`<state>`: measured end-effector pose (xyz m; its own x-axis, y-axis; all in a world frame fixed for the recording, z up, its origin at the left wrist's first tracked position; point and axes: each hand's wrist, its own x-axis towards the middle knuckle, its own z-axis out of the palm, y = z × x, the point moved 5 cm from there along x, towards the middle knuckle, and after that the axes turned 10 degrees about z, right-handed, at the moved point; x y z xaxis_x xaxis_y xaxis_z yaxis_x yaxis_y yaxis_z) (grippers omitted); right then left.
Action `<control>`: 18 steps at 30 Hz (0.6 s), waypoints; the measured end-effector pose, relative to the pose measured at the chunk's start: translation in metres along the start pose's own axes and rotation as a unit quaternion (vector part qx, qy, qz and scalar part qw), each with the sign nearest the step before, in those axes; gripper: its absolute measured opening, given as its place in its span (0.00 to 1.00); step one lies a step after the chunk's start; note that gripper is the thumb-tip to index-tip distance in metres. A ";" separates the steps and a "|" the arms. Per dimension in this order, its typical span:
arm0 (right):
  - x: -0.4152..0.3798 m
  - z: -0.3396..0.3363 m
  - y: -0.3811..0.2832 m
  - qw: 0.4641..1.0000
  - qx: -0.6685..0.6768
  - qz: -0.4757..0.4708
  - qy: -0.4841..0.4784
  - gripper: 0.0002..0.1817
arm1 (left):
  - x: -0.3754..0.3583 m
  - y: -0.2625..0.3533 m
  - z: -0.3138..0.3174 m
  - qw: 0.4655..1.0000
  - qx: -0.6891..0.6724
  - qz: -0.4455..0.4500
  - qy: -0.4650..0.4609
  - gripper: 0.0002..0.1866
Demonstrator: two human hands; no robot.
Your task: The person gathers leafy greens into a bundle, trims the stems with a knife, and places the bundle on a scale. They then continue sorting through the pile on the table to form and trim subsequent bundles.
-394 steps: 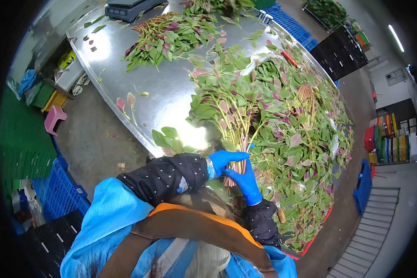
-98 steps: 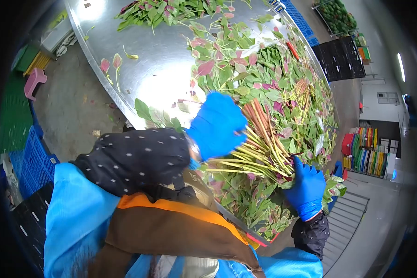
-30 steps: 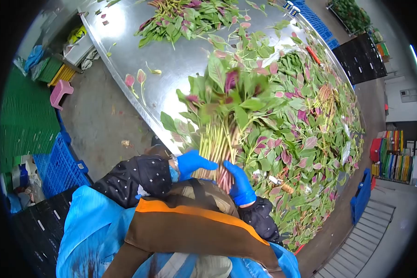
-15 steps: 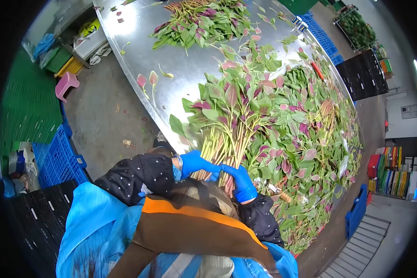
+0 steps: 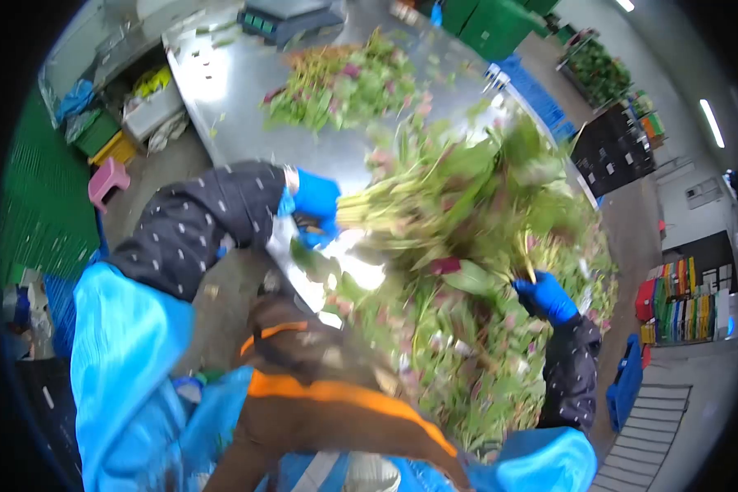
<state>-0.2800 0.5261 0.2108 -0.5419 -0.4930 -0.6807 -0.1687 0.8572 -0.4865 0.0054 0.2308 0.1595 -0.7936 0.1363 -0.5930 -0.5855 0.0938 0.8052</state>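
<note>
My left hand (image 5: 316, 203), in a blue glove, is wrapped round the pale stem ends of a large bunch of leafy greens (image 5: 451, 193). The bunch lies sideways above the metal table (image 5: 250, 123), its leaves pointing right and blurred by motion. On the right, my right hand (image 5: 547, 298), also blue-gloved, has its fingers closed around a thin stem at the lower right edge of the leaves. Under both hands spreads a loose pile of green and purple leaves (image 5: 500, 385). A smaller bunch (image 5: 340, 86) rests farther back on the table.
A dark scale-like device (image 5: 291, 20) stands at the table's far end. At the left are a pink stool (image 5: 107, 182) and stacked green crates (image 5: 53, 172). Black crates (image 5: 615, 152) and a blue pallet (image 5: 541, 98) are beyond the table's right side.
My hands have moved apart and up from the stems they both held. The bunch has swung from upright to sideways in my left hand, and my right hand is now far to the right.
</note>
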 end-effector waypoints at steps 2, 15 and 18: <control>-0.042 -0.046 -0.022 0.981 0.181 0.035 -0.064 0.09 | -0.019 0.041 -0.030 0.998 0.030 -0.055 -0.005 0.12; -0.025 -0.011 0.046 0.814 0.561 -0.153 0.018 0.10 | 0.021 0.067 0.045 0.897 -0.320 0.286 0.102 0.14; -0.010 0.104 0.013 0.789 0.610 -0.060 -0.044 0.09 | 0.061 0.038 0.117 0.873 -0.393 0.269 0.106 0.17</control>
<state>-0.1916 0.5268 0.1540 -0.5146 -0.6134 -0.5991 0.7325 0.0486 -0.6790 -0.0461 0.3580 0.1540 -0.9529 -0.2407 -0.1846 0.0151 -0.6453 0.7637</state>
